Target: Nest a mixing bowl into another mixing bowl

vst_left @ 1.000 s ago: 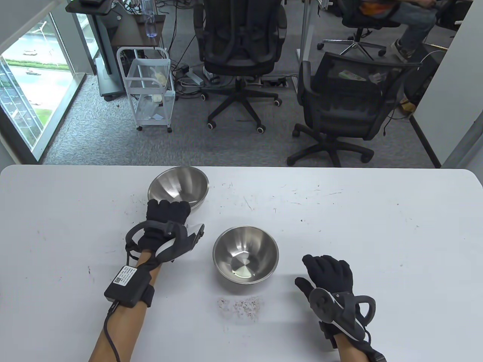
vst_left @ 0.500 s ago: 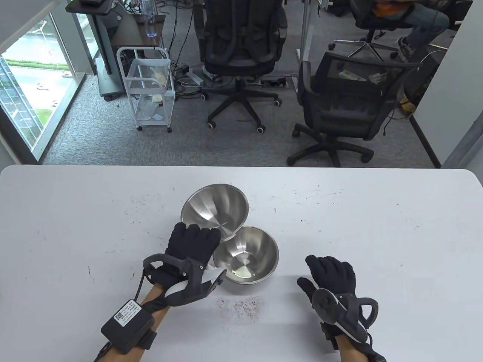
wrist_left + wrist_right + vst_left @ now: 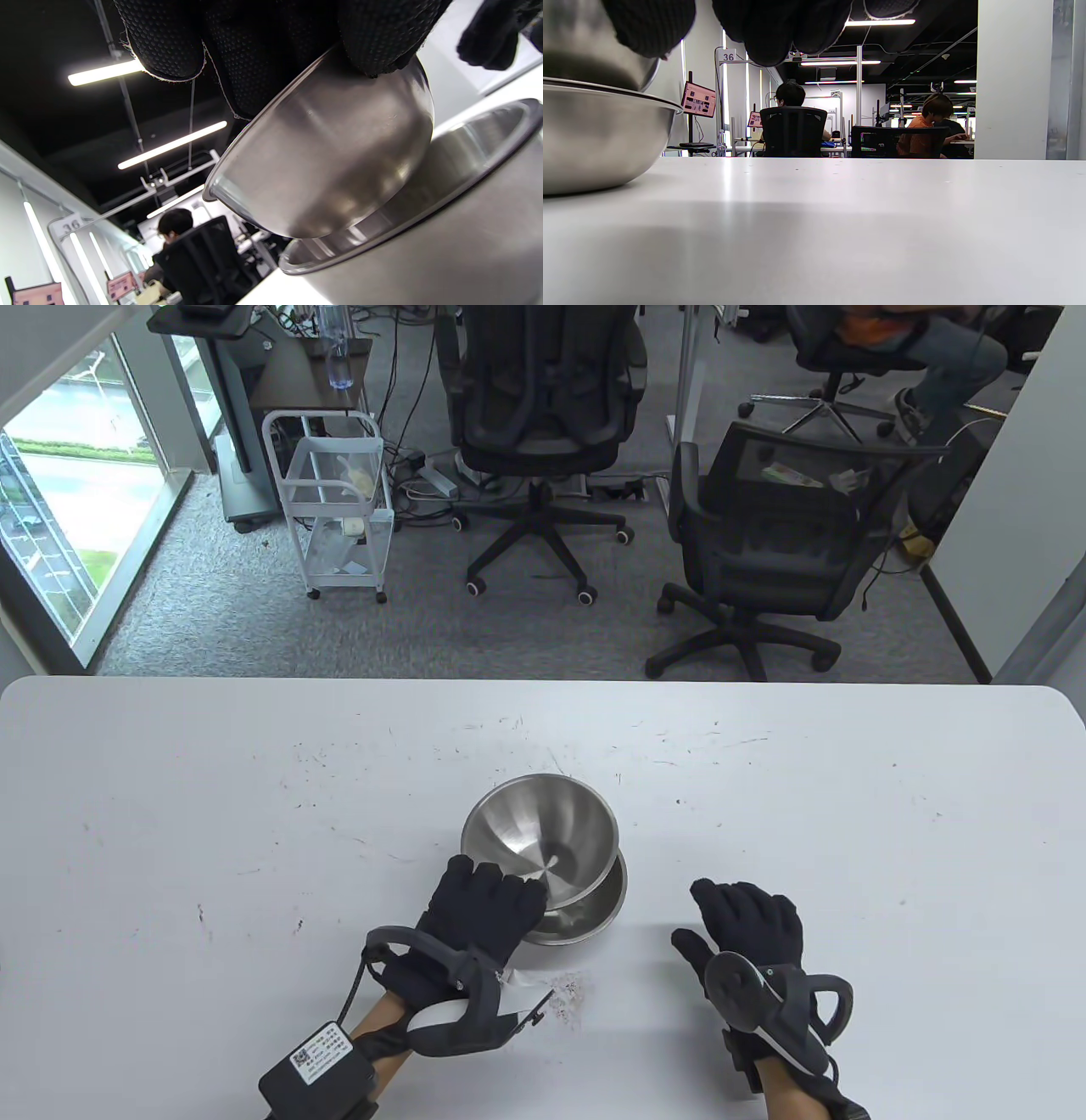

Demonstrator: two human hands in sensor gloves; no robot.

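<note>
Table view shows the left hand (image 3: 484,912) holding the upper mixing bowl (image 3: 539,836) by its near rim, the grip clamped on that edge with fingers curled over the lip. The bowl sits tilted toward the far side, directly above the lower mixing bowl (image 3: 594,912), which stands on the bench (image 3: 848,814) near its middle. Holding it by the rim probably leaves the round underside free to go down into the other bowl's opening without fingers being trapped between the two walls.

From the left wrist view, the held bowl's curved bottom (image 3: 322,169) dips past the rim of the lower bowl (image 3: 445,237), so nesting looks partly done; whether the two already touch is hard to tell. The tilt likely has to level out for the bowl to settle fully.

The right hand (image 3: 747,925) rests on the bench just right of the bowls, its grip apart and fingers spread flat, holding nothing, seemingly ready to steady the lower bowl.

Both bowls are plain brushed steel, smooth, shiny and much the same size, with thin rolled rims and small flat bases.
</note>
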